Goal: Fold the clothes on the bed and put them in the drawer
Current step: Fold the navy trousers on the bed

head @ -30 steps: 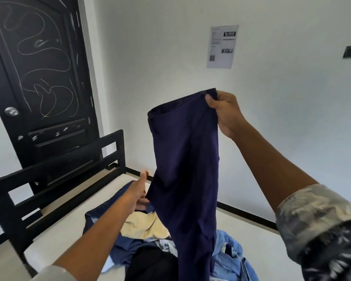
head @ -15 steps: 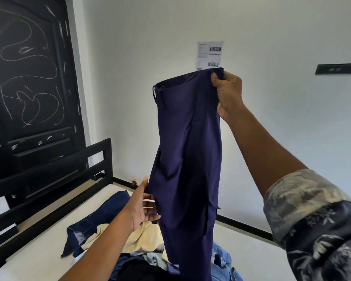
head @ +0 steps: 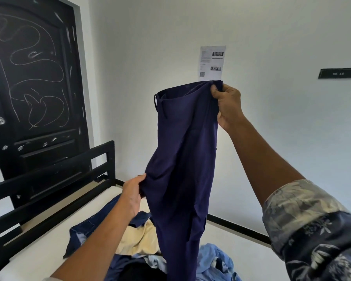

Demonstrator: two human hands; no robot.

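Up high, a waistband corner is pinched by the right hand (head: 228, 106) so the navy trousers (head: 182, 159) hang straight. Lower down, their edge is gripped by the left hand (head: 133, 196) (probably to align the legs), above the clothes (head: 138, 238) heaped on the bed (head: 39, 254).

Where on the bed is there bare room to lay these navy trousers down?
Bare mattress lies left of the clothes pile, along the black bed frame, and right of the pile toward the wall. The middle, under the trousers, is crowded.
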